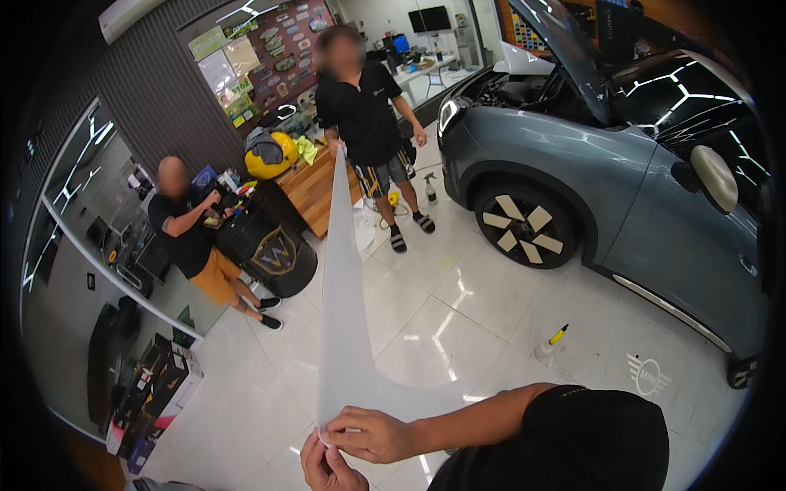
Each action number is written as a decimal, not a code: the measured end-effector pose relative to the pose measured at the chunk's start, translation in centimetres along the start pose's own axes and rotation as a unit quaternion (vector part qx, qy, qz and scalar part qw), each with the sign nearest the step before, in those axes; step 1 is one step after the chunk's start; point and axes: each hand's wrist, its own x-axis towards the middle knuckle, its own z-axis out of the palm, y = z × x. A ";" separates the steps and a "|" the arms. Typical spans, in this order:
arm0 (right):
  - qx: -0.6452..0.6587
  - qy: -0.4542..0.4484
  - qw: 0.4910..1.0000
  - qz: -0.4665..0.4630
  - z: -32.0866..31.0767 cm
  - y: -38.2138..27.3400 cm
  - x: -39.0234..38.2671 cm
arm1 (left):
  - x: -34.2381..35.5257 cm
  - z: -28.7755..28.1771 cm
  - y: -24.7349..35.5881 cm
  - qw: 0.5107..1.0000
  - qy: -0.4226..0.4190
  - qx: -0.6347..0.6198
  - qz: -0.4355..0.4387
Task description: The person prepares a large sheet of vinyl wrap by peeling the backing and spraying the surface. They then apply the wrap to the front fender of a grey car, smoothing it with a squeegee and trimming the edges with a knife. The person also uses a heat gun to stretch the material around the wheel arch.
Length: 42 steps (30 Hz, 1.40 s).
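A long sheet of whitish translucent film (348, 327) stretches away from me, narrow at its far end and widening near my hands. My right hand (368, 434) pinches the film's near corner, its arm reaching in from the right. Just below and touching it, my left hand (329, 468) has its fingertips closed on the same corner, where a small pale edge shows between the fingers. A co-worker (364, 110) in a black shirt stands at the far end with a hand at the film's narrow tip.
A grey-blue car (565, 172) with its hood raised stands at the right. A yellow-tipped bottle (553, 340) and a spray bottle (430, 188) stand on the tiled floor. Another person (192, 217) is beside a black drum (278, 245) at the left; boxes (160, 401) lie near the glass wall.
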 end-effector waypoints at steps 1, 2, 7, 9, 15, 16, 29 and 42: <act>0.003 0.003 1.000 -0.004 -0.5 0.0 0.1 | 0.2 0.4 0.6 1.000 -0.003 0.005 0.006; 0.006 0.005 1.000 -0.007 -1.0 0.2 0.0 | 0.4 0.7 1.3 1.000 -0.005 0.010 0.012; 0.005 0.025 1.000 -0.008 -4.0 0.4 0.9 | 1.8 3.2 3.6 0.997 -0.037 0.043 0.054; 0.013 0.043 0.999 -0.004 -4.4 0.8 0.8 | 1.8 4.1 3.9 0.999 -0.032 0.023 0.034; 0.012 0.044 0.999 -0.012 -5.7 1.4 1.5 | 1.3 5.7 2.2 0.995 0.014 -0.093 -0.035; 0.009 0.044 0.999 -0.014 -5.8 1.4 1.8 | 1.4 6.0 2.1 0.992 0.025 -0.119 -0.042; -0.112 0.020 0.993 -0.026 -5.9 1.6 2.5 | 3.3 6.8 2.4 0.979 0.014 -0.185 -0.080; 0.121 -0.040 0.898 0.420 -7.0 0.9 0.7 | 3.3 6.6 -1.4 0.965 -0.140 -0.198 -0.105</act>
